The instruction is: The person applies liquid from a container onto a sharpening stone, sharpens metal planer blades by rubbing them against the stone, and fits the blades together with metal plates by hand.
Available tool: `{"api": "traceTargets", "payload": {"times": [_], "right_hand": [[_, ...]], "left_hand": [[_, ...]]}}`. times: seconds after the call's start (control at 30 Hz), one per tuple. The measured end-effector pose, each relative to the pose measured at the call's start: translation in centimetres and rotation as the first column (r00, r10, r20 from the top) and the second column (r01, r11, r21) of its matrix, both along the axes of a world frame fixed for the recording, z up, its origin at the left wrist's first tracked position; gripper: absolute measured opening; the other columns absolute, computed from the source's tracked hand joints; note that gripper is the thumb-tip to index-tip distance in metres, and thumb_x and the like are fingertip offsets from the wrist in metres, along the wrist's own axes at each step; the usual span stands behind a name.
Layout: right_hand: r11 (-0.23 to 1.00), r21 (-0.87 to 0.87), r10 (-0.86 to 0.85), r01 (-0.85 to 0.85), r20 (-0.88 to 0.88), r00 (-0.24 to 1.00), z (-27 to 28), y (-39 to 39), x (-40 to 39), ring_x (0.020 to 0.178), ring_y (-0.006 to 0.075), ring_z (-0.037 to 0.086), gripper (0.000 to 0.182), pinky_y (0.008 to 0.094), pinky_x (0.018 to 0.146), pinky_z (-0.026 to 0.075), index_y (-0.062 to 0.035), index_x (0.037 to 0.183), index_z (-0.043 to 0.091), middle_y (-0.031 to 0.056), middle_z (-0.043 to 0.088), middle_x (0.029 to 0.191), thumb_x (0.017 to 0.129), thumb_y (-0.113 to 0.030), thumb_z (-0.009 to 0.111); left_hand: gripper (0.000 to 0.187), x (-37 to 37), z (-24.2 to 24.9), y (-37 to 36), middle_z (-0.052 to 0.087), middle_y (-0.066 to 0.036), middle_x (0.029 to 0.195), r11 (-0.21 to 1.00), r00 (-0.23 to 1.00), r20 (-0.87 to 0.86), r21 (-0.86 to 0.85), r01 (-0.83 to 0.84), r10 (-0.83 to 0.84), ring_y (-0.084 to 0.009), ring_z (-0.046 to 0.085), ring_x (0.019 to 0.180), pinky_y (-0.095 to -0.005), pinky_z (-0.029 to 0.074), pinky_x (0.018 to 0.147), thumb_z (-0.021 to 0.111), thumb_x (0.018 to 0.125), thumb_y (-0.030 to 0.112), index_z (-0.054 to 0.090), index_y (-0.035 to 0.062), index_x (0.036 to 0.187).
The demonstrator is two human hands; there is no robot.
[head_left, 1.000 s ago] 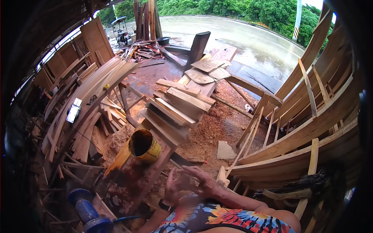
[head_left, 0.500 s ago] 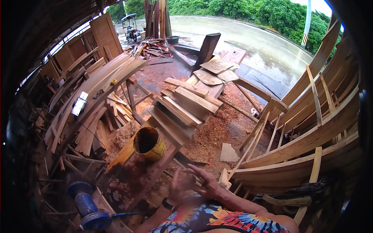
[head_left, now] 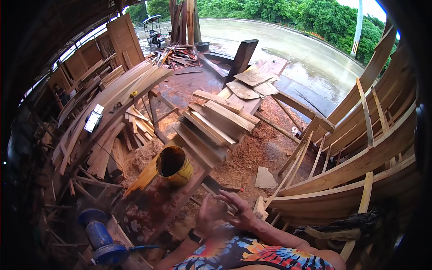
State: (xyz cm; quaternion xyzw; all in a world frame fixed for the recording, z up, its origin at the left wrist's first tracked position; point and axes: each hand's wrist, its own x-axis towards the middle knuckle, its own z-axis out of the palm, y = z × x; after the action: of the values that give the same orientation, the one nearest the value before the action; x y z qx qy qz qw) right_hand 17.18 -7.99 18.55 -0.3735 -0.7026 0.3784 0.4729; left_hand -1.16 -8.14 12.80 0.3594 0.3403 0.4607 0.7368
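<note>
My left hand [head_left: 209,218], with a dark band on its wrist, is held up in front of my chest with its fingers raised and loosely bent. Facing it, my right hand [head_left: 241,212] has its fingers apart and reaching toward the left one. The fingertips come close together, and slight blur hides whether they touch. No object shows between them. Beyond the hands, a yellow bucket [head_left: 183,174] with a dark inside stands on a stained bench [head_left: 158,208]. Stacked wooden boards [head_left: 213,123] lie just past the bucket.
At lower left is a blue machine [head_left: 100,236], possibly a bench grinder. Long planks [head_left: 114,92] fill the left side, with a silver power tool [head_left: 93,118] on them. Curved timber pieces [head_left: 346,177] rise on the right. Sawdust [head_left: 247,155] covers the floor, and a wet road lies beyond.
The scene has shifted slightly to the right and down in view. Both hands keep almost the same pose.
</note>
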Motion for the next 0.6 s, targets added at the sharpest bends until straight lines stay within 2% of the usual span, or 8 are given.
{"api": "traceTargets", "payload": {"times": [0.23, 0.3, 0.43, 0.6], "right_hand": [[1.000, 0.014, 0.010, -0.011, 0.059, 0.998, -0.1, 0.5, 0.2, 0.127, 0.0325, 0.057, 0.079, 0.0426, 0.106, 0.048, -0.0083, 0.148, 0.049, 0.0118, 0.062, 0.140, 0.077, -0.013, 0.083], [0.999, -0.013, 0.045, -0.044, 0.132, 0.990, -0.7, 0.7, 0.2, 0.131, 0.0345, 0.053, 0.077, 0.0441, 0.109, 0.045, -0.0086, 0.146, 0.050, 0.0122, 0.059, 0.143, 0.075, -0.013, 0.079], [0.994, -0.064, 0.096, -0.088, 0.135, 0.986, -0.7, 0.8, 0.1, 0.134, 0.0362, 0.050, 0.072, 0.0459, 0.112, 0.042, -0.0113, 0.141, 0.055, 0.0122, 0.055, 0.147, 0.073, -0.013, 0.076], [0.997, -0.016, 0.074, -0.073, 0.125, 0.989, -1.5, 1.1, 0.2, 0.133, 0.0353, 0.050, 0.070, 0.0464, 0.113, 0.040, -0.0120, 0.139, 0.057, 0.0116, 0.055, 0.147, 0.071, -0.012, 0.075]], "left_hand": [[0.069, 0.1, 0.1, 0.2, 0.061, -0.017, 0.132, 1.000, 0.998, 0.061, -0.007, 0.024, -0.023, -0.0251, 0.066, 0.116, -0.0388, 0.058, 0.098, 0.055, 0.103, 0.022, 0.016, 0.0060, 0.158], [0.067, 0.0, 0.4, 0.0, 0.060, -0.017, 0.134, 1.000, 0.998, 0.064, 0.005, 0.026, -0.027, -0.0255, 0.066, 0.117, -0.0386, 0.058, 0.097, 0.056, 0.103, 0.021, 0.019, 0.0067, 0.157], [0.066, 0.3, 0.1, 0.2, 0.061, -0.014, 0.129, 0.999, 0.992, 0.123, -0.011, 0.042, -0.040, -0.0234, 0.066, 0.114, -0.0367, 0.059, 0.095, 0.058, 0.101, 0.016, 0.023, 0.0080, 0.156], [0.061, 0.7, 1.8, 0.2, 0.061, -0.010, 0.123, 0.999, 0.984, 0.175, -0.026, 0.044, -0.039, -0.0201, 0.065, 0.112, -0.0344, 0.059, 0.094, 0.060, 0.100, 0.013, 0.029, 0.0092, 0.152]]}}
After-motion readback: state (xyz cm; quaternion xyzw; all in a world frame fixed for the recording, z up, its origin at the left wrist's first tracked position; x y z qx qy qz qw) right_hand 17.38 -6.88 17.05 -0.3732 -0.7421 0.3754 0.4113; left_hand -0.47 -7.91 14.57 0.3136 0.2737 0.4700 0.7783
